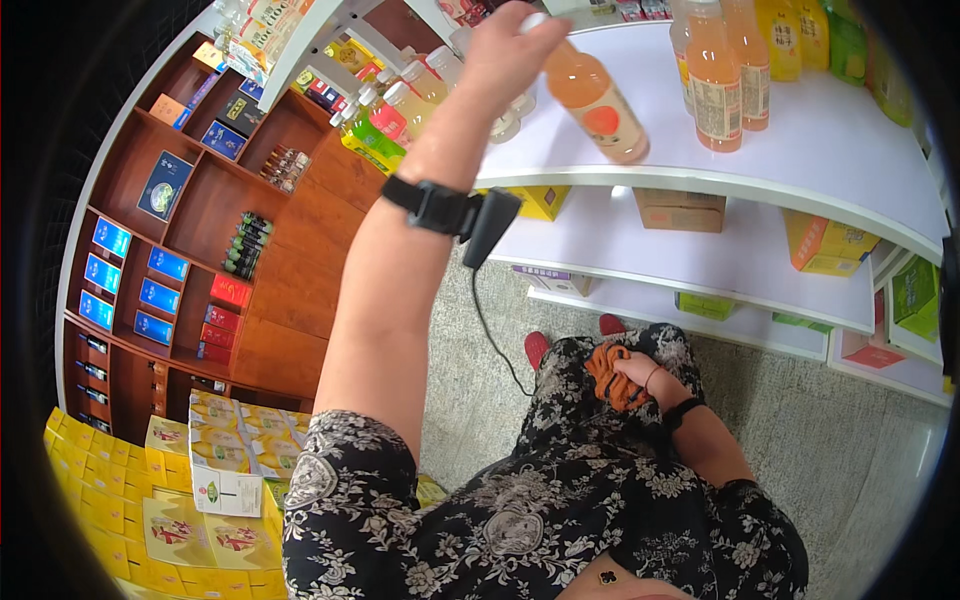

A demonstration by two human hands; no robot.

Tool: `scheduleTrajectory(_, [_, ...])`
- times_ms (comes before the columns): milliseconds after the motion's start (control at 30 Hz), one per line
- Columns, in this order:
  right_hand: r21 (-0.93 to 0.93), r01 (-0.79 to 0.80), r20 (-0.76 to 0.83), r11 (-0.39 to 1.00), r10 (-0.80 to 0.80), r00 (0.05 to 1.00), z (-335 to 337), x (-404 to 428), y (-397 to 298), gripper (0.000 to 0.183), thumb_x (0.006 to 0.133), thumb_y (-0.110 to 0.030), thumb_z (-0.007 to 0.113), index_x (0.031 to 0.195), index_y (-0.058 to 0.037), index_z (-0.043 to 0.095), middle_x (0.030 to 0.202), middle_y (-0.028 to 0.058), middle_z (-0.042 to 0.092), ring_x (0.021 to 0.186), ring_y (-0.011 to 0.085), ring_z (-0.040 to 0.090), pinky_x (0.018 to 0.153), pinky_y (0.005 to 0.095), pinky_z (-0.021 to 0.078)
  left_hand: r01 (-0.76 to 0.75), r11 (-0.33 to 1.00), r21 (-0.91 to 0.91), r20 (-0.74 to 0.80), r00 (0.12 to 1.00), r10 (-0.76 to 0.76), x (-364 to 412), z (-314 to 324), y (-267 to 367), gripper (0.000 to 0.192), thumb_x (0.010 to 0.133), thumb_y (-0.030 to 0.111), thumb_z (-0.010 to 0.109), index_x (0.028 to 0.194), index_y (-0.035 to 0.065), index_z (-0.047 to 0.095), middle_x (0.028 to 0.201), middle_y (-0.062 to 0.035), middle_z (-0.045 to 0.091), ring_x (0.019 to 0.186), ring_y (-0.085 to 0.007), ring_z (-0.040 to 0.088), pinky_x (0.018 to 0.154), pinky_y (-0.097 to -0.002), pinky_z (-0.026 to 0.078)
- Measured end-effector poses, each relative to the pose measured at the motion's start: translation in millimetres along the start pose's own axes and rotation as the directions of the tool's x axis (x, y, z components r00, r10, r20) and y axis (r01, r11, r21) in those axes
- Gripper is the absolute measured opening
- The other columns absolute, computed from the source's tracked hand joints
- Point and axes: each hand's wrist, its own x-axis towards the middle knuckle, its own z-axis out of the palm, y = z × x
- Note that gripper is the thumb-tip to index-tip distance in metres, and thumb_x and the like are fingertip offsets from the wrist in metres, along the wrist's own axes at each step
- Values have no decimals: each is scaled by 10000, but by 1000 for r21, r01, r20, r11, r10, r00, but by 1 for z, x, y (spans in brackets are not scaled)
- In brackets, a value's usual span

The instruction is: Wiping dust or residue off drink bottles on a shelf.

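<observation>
My left hand (510,49) reaches up over the white shelf (600,37) and grips the neck of a clear bottle of orange drink (596,105). This bottle leans, its base at the shelf's front edge, and a round red-orange picture shows on its label. Down near my lap, my right hand (639,373) holds a bunched orange cloth (616,382) with dark stripes. Several more bottles of orange drink (712,97) stand upright to the right of the held one. Left of it, partly behind my forearm, are bottles with pale contents (409,105).
Lower shelf boards (675,255) carry a brown carton (680,208) and a yellow-orange box (829,241). Brown wooden shelving (180,210) with boxes and bottles rises at left. Yellow cartons (112,510) are stacked at lower left. A black cable (484,322) hangs from my left wrist strap.
</observation>
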Motion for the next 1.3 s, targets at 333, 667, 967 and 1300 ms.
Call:
scheduleTrajectory(333, [77, -2, -73, 997, 8, 997, -14, -33, 4, 261, 763, -258, 587, 798, 0, 612, 712, 58, 578, 628, 185, 531, 619, 352, 425, -144, 967, 211, -18, 988, 151, 58, 75, -12, 515, 693, 409, 648, 996, -7, 636, 933, -215, 641, 905, -324, 617, 816, -383, 485])
scheduleTrajectory(667, [95, -116, -73, 989, 123, 990, 2, -36, 1, 257, 770, -262, 580, 746, -6, 585, 655, 52, 526, 606, 180, 492, 600, 359, 398, -40, 999, -19, -88, 995, 38, 31, 58, 7, 556, 722, 410, 668, 1077, -7, 566, 911, -200, 642, 858, -324, 624, 782, -384, 490])
scheduleTrajectory(967, [266, -18, -22, 964, 24, 999, 11, -20, 18, 265, 776, -258, 587, 695, -6, 569, 646, 39, 520, 599, 156, 484, 585, 343, 395, 42, 733, 679, -380, 874, 302, 20, -89, -131, 531, 750, 331, 671, 1136, 5, 506, 1063, -178, 517, 928, -320, 551, 830, -389, 459])
scheduleTrajectory(1300, [243, -16, -10, 970, 19, 1000, 26, -52, -20, 288, 781, -265, 586, 821, 15, 639, 768, 70, 623, 718, 166, 577, 657, 326, 459, 219, 539, 813, -201, 975, -93, 34, -130, -149, 604, 832, 476, 551, 1154, -32, 501, 1044, -284, 592, 996, -396, 580, 862, -426, 464])
